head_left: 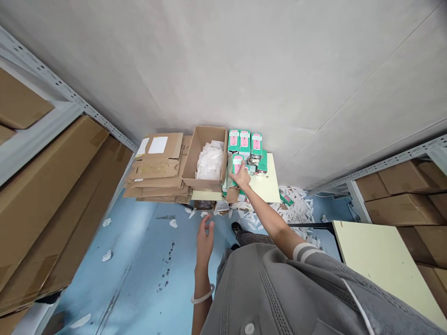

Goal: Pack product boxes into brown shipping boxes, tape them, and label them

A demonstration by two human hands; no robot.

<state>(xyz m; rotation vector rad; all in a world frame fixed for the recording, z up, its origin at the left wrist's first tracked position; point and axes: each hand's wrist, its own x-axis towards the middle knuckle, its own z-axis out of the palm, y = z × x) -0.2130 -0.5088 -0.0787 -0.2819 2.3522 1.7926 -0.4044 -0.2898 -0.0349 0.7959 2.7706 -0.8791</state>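
My right hand [241, 177] reaches over the light table and grips the near end of a green and pink box [237, 160]; some of its fingers are hidden. Behind that box stand several similar boxes [245, 139] in a row, and another green box [262, 162] sits to their right. My left hand [205, 236], a pale bangle on its wrist, hangs in front of the table with its fingers apart and nothing in them. Left of the green boxes is an open cardboard carton [196, 153] holding a heap of white packets [210, 160].
Flattened cardboard [159, 168] is stacked on the table's left. Scraps of white paper [296, 209] cover the floor at the right. Shelves of cartons [45, 200] line both sides. A second pale table [380, 265] stands at my right, and a grey wall [223, 65] rises behind.
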